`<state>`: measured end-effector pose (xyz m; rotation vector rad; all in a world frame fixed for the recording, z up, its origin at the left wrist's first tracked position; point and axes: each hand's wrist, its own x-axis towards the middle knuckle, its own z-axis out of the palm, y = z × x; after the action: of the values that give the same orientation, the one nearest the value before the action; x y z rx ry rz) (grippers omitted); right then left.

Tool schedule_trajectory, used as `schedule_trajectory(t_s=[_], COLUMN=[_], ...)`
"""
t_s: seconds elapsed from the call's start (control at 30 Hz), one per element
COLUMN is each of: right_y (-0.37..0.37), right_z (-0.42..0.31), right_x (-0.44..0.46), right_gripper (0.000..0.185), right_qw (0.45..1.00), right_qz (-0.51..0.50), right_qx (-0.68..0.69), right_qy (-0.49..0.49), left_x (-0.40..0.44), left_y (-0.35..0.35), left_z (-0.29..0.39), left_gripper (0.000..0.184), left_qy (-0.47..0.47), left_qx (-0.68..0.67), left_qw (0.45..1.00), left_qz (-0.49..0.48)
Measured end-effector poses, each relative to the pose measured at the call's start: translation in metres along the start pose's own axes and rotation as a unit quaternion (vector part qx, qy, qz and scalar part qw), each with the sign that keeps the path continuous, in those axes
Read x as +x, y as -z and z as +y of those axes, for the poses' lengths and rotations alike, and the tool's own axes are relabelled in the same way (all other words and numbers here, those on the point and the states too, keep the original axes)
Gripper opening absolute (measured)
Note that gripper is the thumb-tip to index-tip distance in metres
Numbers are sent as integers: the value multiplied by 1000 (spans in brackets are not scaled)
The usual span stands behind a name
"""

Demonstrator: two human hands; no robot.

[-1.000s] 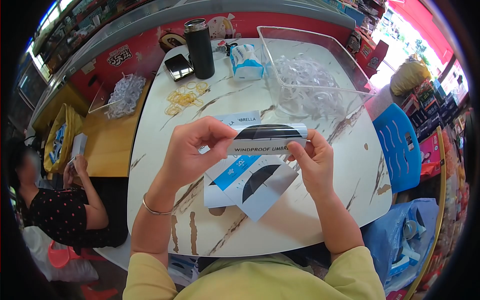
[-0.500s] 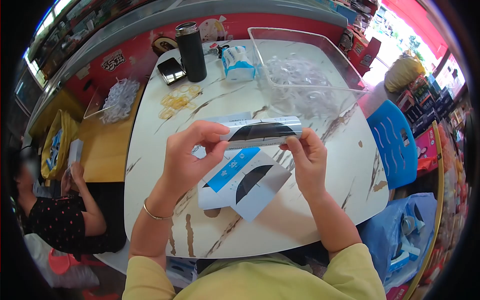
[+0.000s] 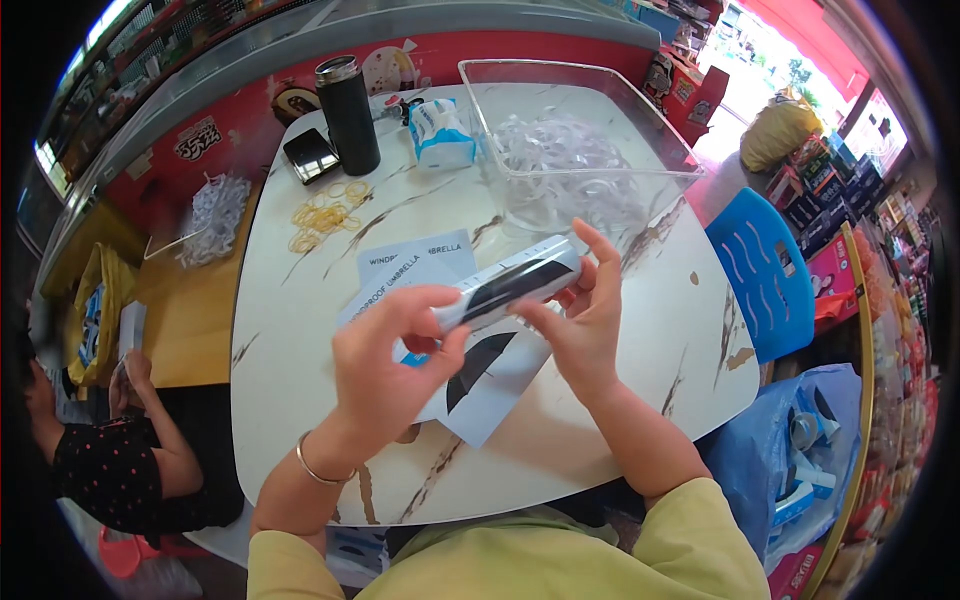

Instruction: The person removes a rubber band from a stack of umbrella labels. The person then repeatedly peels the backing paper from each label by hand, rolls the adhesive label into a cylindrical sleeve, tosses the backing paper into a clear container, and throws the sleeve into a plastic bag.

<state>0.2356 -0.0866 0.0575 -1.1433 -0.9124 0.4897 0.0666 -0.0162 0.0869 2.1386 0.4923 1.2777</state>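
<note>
A rolled paper sheet printed with a black umbrella [image 3: 515, 284] is held over the table in both hands, tilted up to the right. My left hand [image 3: 395, 345] pinches its left end between thumb and fingers. At the other end, my right hand [image 3: 580, 325] has its thumb along the lower edge and fingers behind, the index finger raised. Beneath lie flat umbrella sheets [image 3: 495, 400], partly covered by my hands; some show the words "windproof umbrella".
On the table [image 3: 660, 390] are yellow rubber bands [image 3: 325, 215], a black flask [image 3: 348, 120], a phone [image 3: 311, 157], a blue-white packet [image 3: 440, 135] and a clear bin [image 3: 590, 175] of translucent bands. A blue chair [image 3: 765, 275] stands right; another person [image 3: 130, 450] sits left.
The roll has gone from nearly level to tilted, its right end higher. My right index finger has lifted and its thumb slid along the roll. The view has shifted slightly.
</note>
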Motion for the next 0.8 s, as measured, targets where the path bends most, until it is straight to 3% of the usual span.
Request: schedule_trajectory(t_s=[0.17,0.4,0.53,0.6,0.73,0.8], right_y=[11,18,27,36,54,77], right_z=[-5,-2,-15,-23,-49,-58], right_x=[7,8,7,6,6,2], right_gripper=[51,38,41,41,37,32], right_qw=[996,999,992,986,975,982], right_qz=[-19,-37,-56,-87,-127,-101], right_qx=[79,5,-76,-107,-126,-97], right_qy=[-30,15,87,90,128,123], left_x=[8,11,9,6,2,4], left_y=[13,8,22,23,23,24], left_z=[-9,-18,-16,-17,-6,0], left_gripper=[38,50,47,43,51,63], left_qy=[91,188,122,134,144,147], left_qx=[-90,-118,-98,-92,-99,-116], left_qw=[992,975,987,986,982,969], left_qz=[6,14,-36,-33,-71,-159])
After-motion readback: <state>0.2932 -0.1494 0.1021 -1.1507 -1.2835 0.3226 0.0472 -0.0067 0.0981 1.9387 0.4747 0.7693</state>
